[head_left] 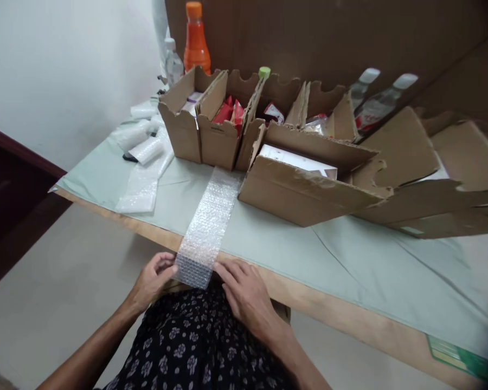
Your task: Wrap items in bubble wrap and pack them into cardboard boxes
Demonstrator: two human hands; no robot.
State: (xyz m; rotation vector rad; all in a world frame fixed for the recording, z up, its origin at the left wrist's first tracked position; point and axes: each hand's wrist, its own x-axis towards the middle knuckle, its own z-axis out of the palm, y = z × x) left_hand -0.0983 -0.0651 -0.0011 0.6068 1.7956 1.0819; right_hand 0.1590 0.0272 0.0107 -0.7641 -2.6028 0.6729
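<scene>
A strip of clear bubble wrap [210, 216] lies across the pale green table cover, its near end hanging past the front edge toward my lap. My left hand [154, 279] is at the strip's left edge, fingers curled and thumb tip against the wrap. At the opposite edge, my right hand [248, 295] has its fingers stretched out, the index fingertip touching the wrap or just beside it. The strip's far end reaches the foot of the cardboard bins.
Cardboard bins [179, 135] with red packets and boxes line the back. A larger cardboard box [284, 197] sits right of the strip. More bubble wrap pieces [138, 187] lie at left. Behind stand an orange bottle [197, 46] and clear bottles [380, 105].
</scene>
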